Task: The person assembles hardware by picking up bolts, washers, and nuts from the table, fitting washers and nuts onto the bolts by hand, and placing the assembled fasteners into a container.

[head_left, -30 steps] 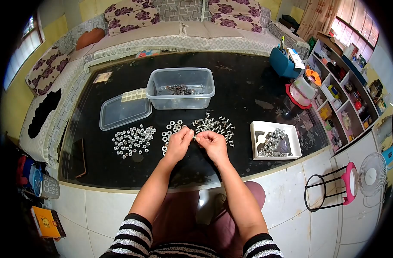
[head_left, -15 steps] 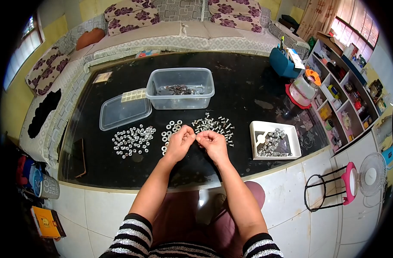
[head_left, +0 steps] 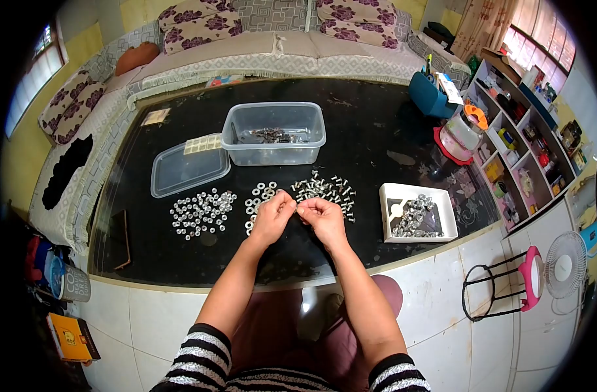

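My left hand (head_left: 274, 217) and my right hand (head_left: 323, 219) meet fingertip to fingertip over the front of the black table, both pinched closed. Whatever sits between the fingertips is too small and hidden to make out. Just behind my left hand lie flat metal washers (head_left: 252, 202), partly covered by it. A pile of metal bolts (head_left: 334, 188) spreads behind and beside my right hand. Further left is a group of small metal nuts (head_left: 201, 213). To the right, a white box (head_left: 387, 228) holds a heap of assembled-looking metal fasteners (head_left: 416, 219).
A clear plastic tub (head_left: 272, 157) with small dark metal pieces stands behind the piles, its lid (head_left: 190, 173) to the left. A phone (head_left: 121, 239) lies near the table's left edge. A jar (head_left: 462, 134) and a teal holder (head_left: 429, 95) stand at the right.
Almost nothing differs. Both hands keep their pinch at the same spot, with only a very slight shift of the fingers.
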Demonstrator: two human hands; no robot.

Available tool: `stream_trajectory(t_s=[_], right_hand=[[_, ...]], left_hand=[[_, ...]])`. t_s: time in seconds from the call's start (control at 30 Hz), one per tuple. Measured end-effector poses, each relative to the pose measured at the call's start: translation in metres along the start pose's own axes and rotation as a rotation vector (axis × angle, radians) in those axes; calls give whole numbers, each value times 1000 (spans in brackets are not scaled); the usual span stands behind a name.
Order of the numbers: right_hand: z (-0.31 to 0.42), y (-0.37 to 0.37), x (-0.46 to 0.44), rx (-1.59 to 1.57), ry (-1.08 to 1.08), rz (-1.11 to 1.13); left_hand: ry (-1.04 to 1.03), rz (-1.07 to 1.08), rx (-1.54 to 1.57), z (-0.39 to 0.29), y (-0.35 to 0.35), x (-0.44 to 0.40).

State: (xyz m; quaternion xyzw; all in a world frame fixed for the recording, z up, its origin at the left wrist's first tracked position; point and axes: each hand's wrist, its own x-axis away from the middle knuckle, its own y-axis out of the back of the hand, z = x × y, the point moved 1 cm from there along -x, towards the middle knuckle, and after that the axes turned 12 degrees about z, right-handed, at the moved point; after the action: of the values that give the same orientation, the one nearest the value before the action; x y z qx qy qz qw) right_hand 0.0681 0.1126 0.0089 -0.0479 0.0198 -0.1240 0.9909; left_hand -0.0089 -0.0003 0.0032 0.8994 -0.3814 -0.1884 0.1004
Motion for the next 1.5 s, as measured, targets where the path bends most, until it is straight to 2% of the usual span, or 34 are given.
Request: stream_trajectory(t_s=[0.07,0.17,0.27,0.37,0.5,0.8,0.9,1.0,1.17,1.23,1.37,1.5], right_hand=[[-1,0,1,0,6,14],[0,-2,1,46,3,16],[1,-1,0,-20,14,-8],[4,0,1,-35,14,1],[2,0,2,3,9,4],[-3,-3,-2,67,-16,-22],[-1,-1,-1,42,4,-46],[-1,0,0,-12,28,-22],[-1,-2,0,49,-4,-26],[1,-4,2,34,-3,-16],[6,-2,2,-3,2,-37],[10,-1,3,-28,-3,-34]], left_hand=[[-28,38,-183,1,2,0],[91,59,-78,8,1,0],[89,-7,75,-5,0,1],[-16,20,-2,-4,-2,1],[-25,-4,-106,-5,-1,0],[145,-23,-112,2,1,-1],[114,-50,70,-8,1,1],[12,24,73,1,-2,0],[26,-15,-153,3,0,0],[119,-25,-110,1,0,0],[125,-57,-135,4,0,-1],[71,-111,275,-1,2,-1]])
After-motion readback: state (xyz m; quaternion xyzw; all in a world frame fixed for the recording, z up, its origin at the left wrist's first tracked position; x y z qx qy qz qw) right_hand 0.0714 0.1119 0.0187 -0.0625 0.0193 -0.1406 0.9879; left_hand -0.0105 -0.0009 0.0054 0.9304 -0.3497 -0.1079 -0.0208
